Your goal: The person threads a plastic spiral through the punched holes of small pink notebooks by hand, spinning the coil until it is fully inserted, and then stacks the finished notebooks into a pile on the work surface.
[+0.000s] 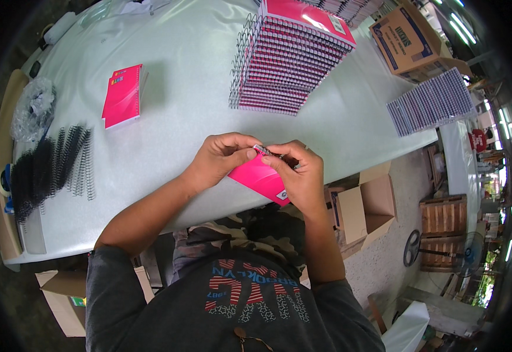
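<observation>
I hold a pink notebook [259, 179] over the near edge of the white table [191, 94]. My left hand [219, 157] pinches its top edge, where a bit of wire spiral binding [264, 151] shows. My right hand [299, 175] grips the same edge from the right, its fingertips meeting the left hand's. Most of the spiral is hidden under my fingers.
A tall stack of spiral-bound pink notebooks [294, 56] stands at the far right of the table. A small pile of pink notebooks [123, 97] lies left. Loose black wire spirals [50, 167] and a plastic bag [33, 108] sit at the left edge. Cardboard boxes [361, 208] stand right.
</observation>
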{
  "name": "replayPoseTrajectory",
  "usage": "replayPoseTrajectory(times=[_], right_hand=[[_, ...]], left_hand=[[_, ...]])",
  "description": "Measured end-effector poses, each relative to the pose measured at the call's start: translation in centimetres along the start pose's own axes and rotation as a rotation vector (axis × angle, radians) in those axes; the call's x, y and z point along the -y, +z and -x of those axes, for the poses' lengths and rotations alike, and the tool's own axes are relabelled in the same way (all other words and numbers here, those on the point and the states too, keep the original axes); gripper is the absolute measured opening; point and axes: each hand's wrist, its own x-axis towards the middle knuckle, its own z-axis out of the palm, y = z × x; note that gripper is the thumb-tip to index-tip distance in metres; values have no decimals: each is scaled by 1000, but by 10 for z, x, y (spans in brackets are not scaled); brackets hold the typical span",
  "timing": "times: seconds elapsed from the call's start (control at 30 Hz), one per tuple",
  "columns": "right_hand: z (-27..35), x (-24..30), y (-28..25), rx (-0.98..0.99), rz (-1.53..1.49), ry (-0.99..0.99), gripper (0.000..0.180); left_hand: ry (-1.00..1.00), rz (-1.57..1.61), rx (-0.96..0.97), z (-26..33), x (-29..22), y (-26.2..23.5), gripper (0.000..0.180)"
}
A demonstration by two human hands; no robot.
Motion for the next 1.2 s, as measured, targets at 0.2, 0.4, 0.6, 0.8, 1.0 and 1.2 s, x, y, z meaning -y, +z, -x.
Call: replayPoseTrajectory(times=[0.2, 0.4, 0.6, 0.8, 1.0, 1.2], right_hand=[[7, 13, 3, 89, 184, -91, 15], [6, 24, -2, 14, 133, -46, 18], [-11, 33, -10, -437, -540, -155, 24], [-23, 53, -15, -257, -706, -128, 40], [-124, 88, -59, -532, -455, -413, 46], [-150, 66, -43, -787, 277, -309, 38]], left_hand=[[131, -262, 68, 4, -1, -9, 12], [-25, -50, 37, 2, -11, -5, 36], [-4, -158, 49, 5, -28, 28, 39], [337, -255, -306, -31, -104, 66, 33], [556, -588, -493, -108, -181, 59, 44], [300, -1212, -694, -150, -166, 8, 48]])
